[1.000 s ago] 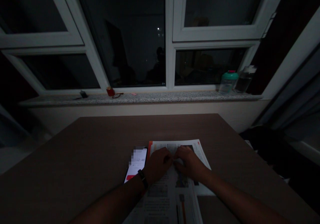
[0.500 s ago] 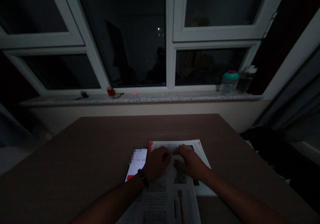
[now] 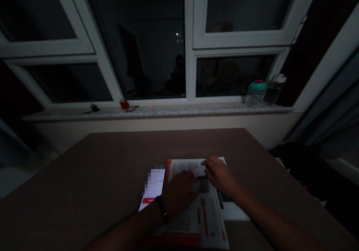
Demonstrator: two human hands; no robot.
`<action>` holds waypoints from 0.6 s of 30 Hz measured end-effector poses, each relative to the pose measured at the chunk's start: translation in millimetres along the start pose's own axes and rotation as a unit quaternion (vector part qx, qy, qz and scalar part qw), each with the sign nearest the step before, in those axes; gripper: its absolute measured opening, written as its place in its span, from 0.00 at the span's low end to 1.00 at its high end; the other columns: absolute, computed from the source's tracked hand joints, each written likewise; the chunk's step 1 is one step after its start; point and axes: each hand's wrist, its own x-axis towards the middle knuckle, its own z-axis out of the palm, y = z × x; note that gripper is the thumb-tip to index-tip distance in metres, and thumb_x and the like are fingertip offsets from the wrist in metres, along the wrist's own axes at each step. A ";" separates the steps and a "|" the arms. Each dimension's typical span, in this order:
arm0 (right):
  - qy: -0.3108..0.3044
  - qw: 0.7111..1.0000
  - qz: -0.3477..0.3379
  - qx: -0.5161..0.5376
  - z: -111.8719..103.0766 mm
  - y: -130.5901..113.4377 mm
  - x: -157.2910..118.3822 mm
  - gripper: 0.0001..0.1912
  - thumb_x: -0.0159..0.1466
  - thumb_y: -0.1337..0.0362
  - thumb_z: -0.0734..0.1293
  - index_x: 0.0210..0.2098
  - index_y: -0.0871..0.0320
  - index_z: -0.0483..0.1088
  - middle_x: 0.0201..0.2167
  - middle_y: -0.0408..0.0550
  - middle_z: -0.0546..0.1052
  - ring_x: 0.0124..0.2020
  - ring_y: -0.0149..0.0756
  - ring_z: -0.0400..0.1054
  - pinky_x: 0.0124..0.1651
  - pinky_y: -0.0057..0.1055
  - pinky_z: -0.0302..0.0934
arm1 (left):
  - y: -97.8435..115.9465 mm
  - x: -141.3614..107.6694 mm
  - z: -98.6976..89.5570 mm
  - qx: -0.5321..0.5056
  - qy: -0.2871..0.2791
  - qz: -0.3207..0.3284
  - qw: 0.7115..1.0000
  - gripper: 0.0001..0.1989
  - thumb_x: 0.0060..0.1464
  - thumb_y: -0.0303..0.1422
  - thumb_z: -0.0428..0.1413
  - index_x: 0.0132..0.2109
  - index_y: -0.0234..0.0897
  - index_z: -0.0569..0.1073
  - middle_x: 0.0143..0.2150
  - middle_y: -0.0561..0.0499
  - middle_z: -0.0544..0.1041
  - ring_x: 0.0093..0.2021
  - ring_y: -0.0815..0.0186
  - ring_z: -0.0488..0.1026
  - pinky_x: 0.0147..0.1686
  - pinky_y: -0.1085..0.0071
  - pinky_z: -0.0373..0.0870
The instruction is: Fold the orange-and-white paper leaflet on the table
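Observation:
An open printed book (image 3: 186, 221) with red edging and pictures lies on the table, with pages overlapping at its right side. My left hand (image 3: 181, 193), a dark band on its wrist, rests flat on the left part of the page with the fingers stretched out. Toward the upper right of the page, my right hand (image 3: 221, 176) touches the paper, its thumb and fingers apart. A phone (image 3: 153, 191) with a lit screen lies just left of the book, close to my left forearm.
The brown table (image 3: 84, 191) reaches toward a stone windowsill (image 3: 179, 109). On the sill stand a green-lidded bottle (image 3: 255, 92), a clear bottle (image 3: 274, 90) and a small red jar (image 3: 123, 104). Dark items lie beyond the table's right edge.
My hands have parted: the left moved slightly down and flattened on the page, while the right shifted to the right. The lifted page now lies flatter, and the book's lower red edge shows.

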 end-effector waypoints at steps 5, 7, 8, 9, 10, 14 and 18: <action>-0.002 1.000 0.020 0.004 -3.1 13.1 -2.7 0.14 0.60 0.77 0.61 0.43 0.59 0.69 0.41 0.51 0.69 0.46 0.42 0.63 0.51 0.37 0.58 | -5.1 -1.0 4.1 0.030 -0.020 -0.022 0.999 0.27 0.57 0.36 0.60 0.61 0.40 0.62 0.63 0.42 0.64 0.62 0.49 0.60 0.59 0.51 0.57; -0.001 1.000 0.028 0.010 -3.7 17.3 -1.6 0.15 0.59 0.79 0.60 0.42 0.60 0.70 0.41 0.51 0.69 0.46 0.41 0.63 0.51 0.36 0.59 | -6.0 -0.9 3.9 0.037 -0.025 -0.026 0.999 0.28 0.57 0.37 0.60 0.62 0.40 0.61 0.65 0.42 0.62 0.64 0.49 0.58 0.60 0.51 0.55; 0.000 0.999 0.031 0.014 -4.5 18.1 -0.8 0.15 0.59 0.79 0.59 0.41 0.60 0.70 0.41 0.51 0.69 0.46 0.41 0.63 0.51 0.36 0.60 | -5.8 -0.9 3.5 0.041 -0.027 -0.027 0.998 0.29 0.57 0.38 0.60 0.62 0.40 0.61 0.65 0.42 0.61 0.64 0.50 0.57 0.61 0.51 0.55; 0.005 0.999 0.032 0.017 -5.7 17.6 -0.2 0.15 0.59 0.79 0.59 0.41 0.60 0.70 0.41 0.51 0.69 0.46 0.40 0.64 0.51 0.35 0.60 | -5.4 -0.9 3.3 0.045 -0.029 -0.029 0.998 0.29 0.58 0.38 0.60 0.62 0.40 0.61 0.66 0.42 0.61 0.64 0.50 0.57 0.61 0.52 0.55; 0.014 0.999 0.031 0.019 -7.3 15.5 0.2 0.14 0.60 0.78 0.59 0.41 0.60 0.70 0.41 0.51 0.70 0.46 0.41 0.64 0.50 0.36 0.61 | -4.9 -0.9 3.4 0.050 -0.029 -0.031 0.998 0.29 0.58 0.39 0.60 0.63 0.39 0.61 0.66 0.42 0.61 0.65 0.51 0.57 0.61 0.52 0.55; 0.045 0.999 0.010 0.013 -10.4 -5.3 -2.2 0.10 0.67 0.69 0.59 0.43 0.58 0.70 0.42 0.52 0.72 0.47 0.43 0.65 0.52 0.40 0.61 | -5.3 -0.9 9.2 0.073 -0.021 -0.026 0.997 0.30 0.58 0.42 0.58 0.64 0.39 0.60 0.66 0.43 0.60 0.65 0.50 0.56 0.61 0.52 0.55; -0.015 1.000 -0.016 -0.003 3.4 -24.0 -9.2 0.18 0.65 0.66 0.64 0.54 0.60 0.68 0.51 0.56 0.72 0.53 0.47 0.65 0.57 0.44 0.61 | -9.4 -1.0 15.8 0.085 -0.008 -0.024 0.996 0.29 0.60 0.42 0.56 0.64 0.38 0.60 0.66 0.43 0.60 0.65 0.50 0.56 0.61 0.51 0.55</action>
